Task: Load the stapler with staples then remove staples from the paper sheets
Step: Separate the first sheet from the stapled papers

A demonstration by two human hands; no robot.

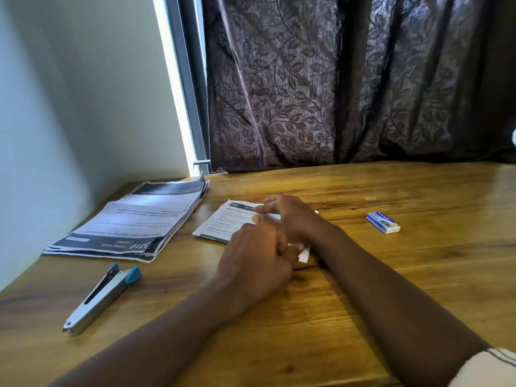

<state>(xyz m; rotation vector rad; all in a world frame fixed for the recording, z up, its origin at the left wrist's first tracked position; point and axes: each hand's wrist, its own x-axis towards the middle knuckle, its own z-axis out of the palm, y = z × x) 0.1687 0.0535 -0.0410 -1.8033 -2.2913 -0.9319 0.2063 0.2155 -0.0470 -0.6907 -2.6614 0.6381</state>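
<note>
Under straight fingers of right hand (pixel 296 216) we pin sheet (pixel 220 222) flat to steady it; left hand (pixel 257 255) curls just beside them, grasp hidden.

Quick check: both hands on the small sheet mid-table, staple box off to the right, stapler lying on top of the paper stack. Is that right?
Not quite. The head view shows the stapler lying on the bare table, in front of the paper stack, not on it. The rest holds: left hand and right hand on the small sheet, staple box to the right.
</note>
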